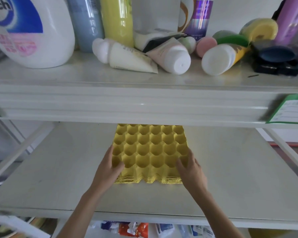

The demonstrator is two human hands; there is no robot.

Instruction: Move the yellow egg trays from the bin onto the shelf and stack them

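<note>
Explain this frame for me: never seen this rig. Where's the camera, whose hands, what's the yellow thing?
There is no robot here. A person wears one wide-angle camera on the head, looking forward and down, so both arms reach in from below. The left hand and right hand grip the near corners of a stack of yellow egg trays, thumbs on top. The stack rests on the middle shelf. The shelf above carries a big white detergent jug, upright bottles and lying tubes. The bin is not in view.
</note>
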